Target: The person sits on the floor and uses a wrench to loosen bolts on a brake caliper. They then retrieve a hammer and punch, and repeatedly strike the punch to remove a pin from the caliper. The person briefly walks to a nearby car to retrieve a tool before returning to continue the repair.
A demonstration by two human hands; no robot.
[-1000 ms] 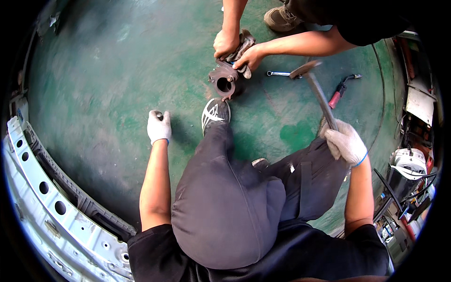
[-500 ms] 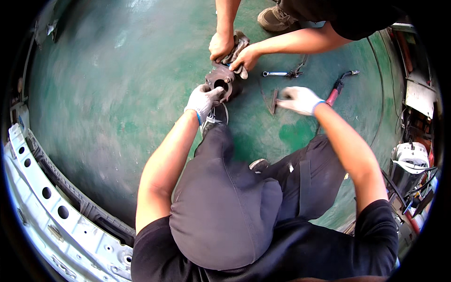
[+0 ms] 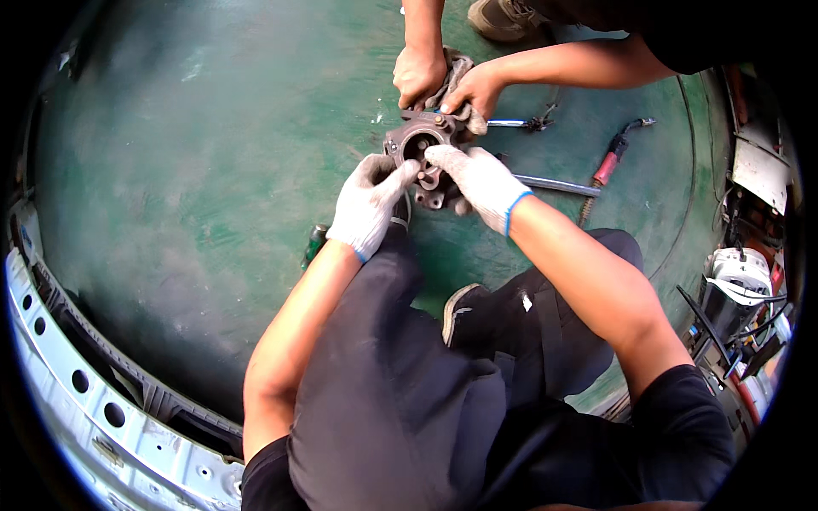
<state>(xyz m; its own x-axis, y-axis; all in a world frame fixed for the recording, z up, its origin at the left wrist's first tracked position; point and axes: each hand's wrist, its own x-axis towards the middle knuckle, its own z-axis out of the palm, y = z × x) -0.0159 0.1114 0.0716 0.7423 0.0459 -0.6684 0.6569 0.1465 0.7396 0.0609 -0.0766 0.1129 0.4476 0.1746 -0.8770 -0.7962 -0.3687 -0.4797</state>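
A brown, rusty-looking cast metal housing [image 3: 394,146] with a round opening and bolts stands in front of me. My left hand [image 3: 365,204], in a white glove, is closed on its near left edge, the thumb by a bolt. My right hand [image 3: 486,183], gloved too, is closed around its right side, with a fingertip over the opening. Its remaining fingers are partly hidden. Across from me a person's bare hands [image 3: 419,77] press a grey cloth or glove [image 3: 458,64] against the far side of the housing.
Right of the housing lie a silver bar [image 3: 558,185], a wrench [image 3: 507,123] and a red-handled tool [image 3: 608,163] with a bent neck. A small green container [image 3: 314,243] is beside my left forearm. A pale perforated panel [image 3: 64,362] borders the left; a black-and-white canister [image 3: 737,281] stands far right.
My right hand has come left from the floor tools to the housing. The housing now shows more of its open face, and my left hand has stayed on it.
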